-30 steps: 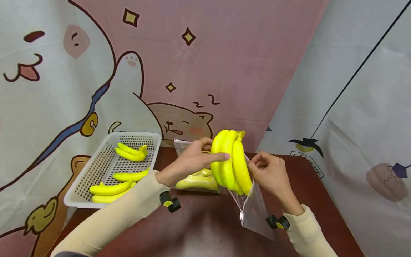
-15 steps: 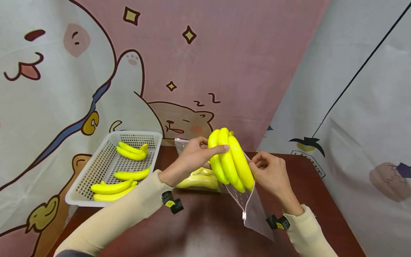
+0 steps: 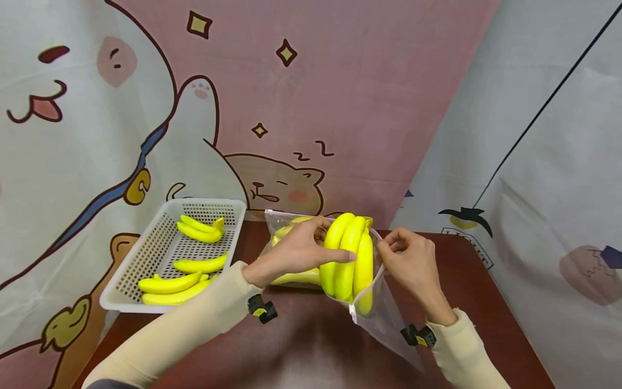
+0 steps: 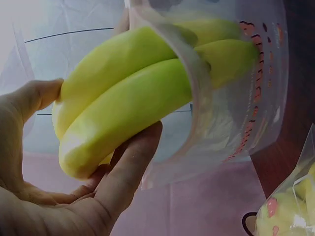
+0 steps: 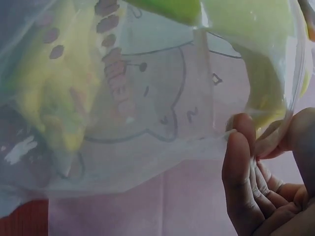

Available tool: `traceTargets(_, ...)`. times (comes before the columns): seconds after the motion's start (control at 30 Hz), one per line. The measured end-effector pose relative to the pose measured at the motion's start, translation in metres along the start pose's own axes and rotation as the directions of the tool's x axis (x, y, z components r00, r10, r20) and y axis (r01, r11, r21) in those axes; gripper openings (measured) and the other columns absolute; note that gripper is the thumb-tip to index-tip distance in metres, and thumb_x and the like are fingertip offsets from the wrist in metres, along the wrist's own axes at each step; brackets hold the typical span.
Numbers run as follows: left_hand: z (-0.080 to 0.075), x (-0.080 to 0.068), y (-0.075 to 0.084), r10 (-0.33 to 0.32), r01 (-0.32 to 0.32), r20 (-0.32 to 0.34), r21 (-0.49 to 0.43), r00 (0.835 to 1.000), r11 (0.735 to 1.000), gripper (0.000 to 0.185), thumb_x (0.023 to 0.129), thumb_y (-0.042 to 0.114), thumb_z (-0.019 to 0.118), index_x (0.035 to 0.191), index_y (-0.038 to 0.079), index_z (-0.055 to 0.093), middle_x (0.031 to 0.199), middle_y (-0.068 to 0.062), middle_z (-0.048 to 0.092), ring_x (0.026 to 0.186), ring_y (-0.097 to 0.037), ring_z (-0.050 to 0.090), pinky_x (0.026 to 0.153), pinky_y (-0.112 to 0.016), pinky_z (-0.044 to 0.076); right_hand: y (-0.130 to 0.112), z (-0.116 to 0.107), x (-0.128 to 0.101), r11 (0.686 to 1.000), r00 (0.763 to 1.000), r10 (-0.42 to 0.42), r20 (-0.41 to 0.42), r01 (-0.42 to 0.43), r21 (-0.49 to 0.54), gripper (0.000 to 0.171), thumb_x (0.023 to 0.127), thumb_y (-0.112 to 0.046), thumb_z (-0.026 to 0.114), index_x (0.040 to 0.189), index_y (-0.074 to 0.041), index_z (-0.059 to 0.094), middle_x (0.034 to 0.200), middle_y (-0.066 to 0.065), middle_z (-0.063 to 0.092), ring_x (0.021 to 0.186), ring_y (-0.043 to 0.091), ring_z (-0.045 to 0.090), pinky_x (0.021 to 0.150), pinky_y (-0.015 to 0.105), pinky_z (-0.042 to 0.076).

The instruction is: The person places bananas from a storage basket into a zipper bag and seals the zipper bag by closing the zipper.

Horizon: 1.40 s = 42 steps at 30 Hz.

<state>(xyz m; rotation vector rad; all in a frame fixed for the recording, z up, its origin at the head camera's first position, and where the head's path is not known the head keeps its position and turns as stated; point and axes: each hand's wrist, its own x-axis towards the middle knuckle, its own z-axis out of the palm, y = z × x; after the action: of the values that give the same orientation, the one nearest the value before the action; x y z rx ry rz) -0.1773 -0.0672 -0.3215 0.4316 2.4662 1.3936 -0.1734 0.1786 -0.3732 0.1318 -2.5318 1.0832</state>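
Since half a second ago the banana bunch has dropped from above the bag mouth to partly inside it, its lower tips now behind the clear plastic. At far left a white basket on the brown table holds several loose bananas. Just right of it lies a filled bag with another bunch sealed inside, partly hidden behind the left hand. The left hand curls around the upper part of the bunch, thumb on one side and fingers wrapped under the other, as the left wrist view shows plainly. The zip bag hangs below and to the right, its rim stretched round the fruit. The right hand pinches the bag's upper edge between thumb and fingertips, holding the mouth apart. What could go wrong, as I judge it: the mouth looks only just wide enough, so a curved banana tip may catch on the rim and fold it inward, or the thin pinch may slip under the weight and let the bag sag away from the bunch.
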Motion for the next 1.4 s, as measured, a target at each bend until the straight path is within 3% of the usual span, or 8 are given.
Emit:
traceTargets(0.23,-0.004,0.0,0.0,0.051,-0.052,0.059,0.017,0.997,0.999,0.073,0.078,0.047,0.086,0.138,0.018,0.057,0.11,0.004,0.071,0.095,-0.011,0.069,0.078,-0.028,0.06,0.001,0.001,0.0,0.998,0.999,0.046,-0.023,-0.046,-0.032,0.013,0.091,-0.018,0.067,0.08,-0.011,0.068,0.06,0.003,0.067,0.044,0.013,0.06,0.046,0.026,0.051)
traceTargets(0.4,-0.006,0.0,0.0,0.063,-0.065,0.122,0.011,0.991,0.998,0.064,0.078,0.044,0.086,0.13,0.018,0.059,0.109,0.003,0.071,0.093,-0.012,0.07,0.079,-0.029,0.06,0.003,0.001,0.003,0.998,0.999,0.038,-0.016,-0.039,-0.056,0.011,0.09,-0.018,0.068,0.089,-0.009,0.074,0.065,0.004,0.07,0.049,0.014,0.06,0.047,0.026,0.05)
traceTargets(0.57,-0.01,-0.001,-0.001,0.052,-0.058,0.129,0.042,0.99,0.997,0.061,0.076,0.042,0.087,0.127,0.02,0.062,0.107,0.005,0.071,0.092,-0.012,0.07,0.08,-0.028,0.059,0.004,0.002,0.004,0.999,1.0,0.019,-0.008,-0.019,-0.05,0.011,0.089,-0.018,0.07,0.088,-0.008,0.075,0.066,0.004,0.071,0.045,0.014,0.061,0.046,0.026,0.051)
traceTargets(0.8,-0.018,0.0,-0.002,0.047,-0.061,0.139,0.098,0.989,0.993,0.06,0.077,0.041,0.086,0.129,0.023,0.063,0.109,0.006,0.069,0.096,-0.013,0.067,0.083,-0.029,0.057,0.005,0.006,0.003,0.996,0.992,0.007,-0.126,-0.018,-0.086,0.015,0.089,-0.017,0.067,0.074,-0.013,0.071,0.058,0.001,0.064,0.046,0.014,0.052,0.043,0.025,0.042)
traceTargets(0.97,-0.024,0.003,-0.004,0.084,-0.109,0.183,0.132,0.98,0.985,0.055,0.081,0.038,0.082,0.131,0.023,0.064,0.111,0.006,0.069,0.098,-0.012,0.066,0.085,-0.028,0.056,0.004,0.009,0.002,0.998,0.979,0.015,-0.202,-0.026,-0.054,0.02,0.092,-0.02,0.07,0.073,-0.013,0.07,0.058,0.002,0.065,0.042,0.011,0.052,0.04,0.024,0.04)
traceTargets(1.1,-0.026,0.006,-0.006,0.064,-0.092,0.211,0.129,0.975,0.987,0.056,0.082,0.037,0.081,0.134,0.023,0.065,0.111,0.006,0.07,0.096,-0.012,0.068,0.083,-0.028,0.057,0.0,0.011,0.0,1.0,0.97,0.006,-0.243,-0.012,-0.027,0.02,0.092,-0.02,0.072,0.073,-0.013,0.071,0.059,0.001,0.067,0.042,0.006,0.052,0.04,0.021,0.041)
traceTargets(1.23,-0.025,0.008,-0.007,0.037,-0.067,0.196,0.148,0.98,0.987,0.052,0.082,0.041,0.081,0.129,0.026,0.067,0.11,0.007,0.07,0.094,-0.012,0.067,0.08,-0.028,0.058,-0.005,0.013,-0.003,1.0,0.973,-0.012,-0.229,0.018,0.024,0.018,0.093,-0.021,0.072,0.077,-0.013,0.07,0.061,0.002,0.069,0.041,0.004,0.054,0.041,0.021,0.044)
traceTargets(1.4,-0.021,0.007,-0.006,-0.021,0.001,0.116,0.17,0.993,0.985,0.061,0.081,0.044,0.082,0.136,0.023,0.064,0.113,0.006,0.07,0.089,-0.01,0.068,0.074,-0.027,0.059,-0.011,0.013,-0.006,0.996,0.988,-0.013,-0.151,0.026,0.085,0.017,0.094,-0.021,0.071,0.081,-0.011,0.07,0.065,0.004,0.072,0.042,0.009,0.062,0.044,0.022,0.052)
